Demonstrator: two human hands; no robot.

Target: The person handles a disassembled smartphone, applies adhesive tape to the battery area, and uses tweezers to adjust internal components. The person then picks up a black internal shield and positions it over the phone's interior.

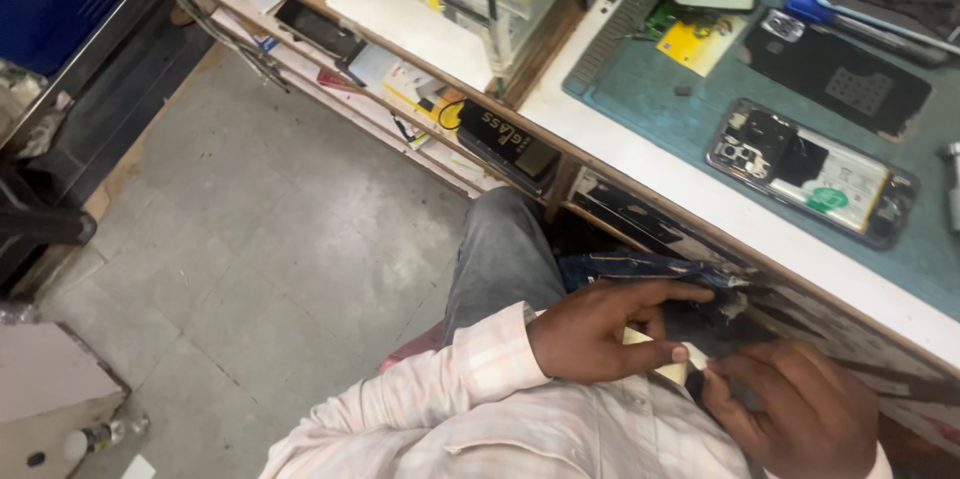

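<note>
Both hands are low in front of my lap, under the counter edge. My left hand [600,331], in a pale checked sleeve, points its forefinger toward a dark blue bundle [640,266] beneath the counter, and its thumb pinches a small white piece [697,358]. My right hand [800,417] meets it from the right, fingers curled on the same white piece. A yellowish slip [640,339] shows behind my left thumb. What the piece is stays too small to tell.
On the white counter [640,154] lies a teal mat [650,89] with an opened phone [810,171], a black panel [838,79] and a blue-handled screwdriver [812,7]. Shelves below hold boxes [505,134]. Grey tiled floor [270,229] lies left, with a bottle [100,434].
</note>
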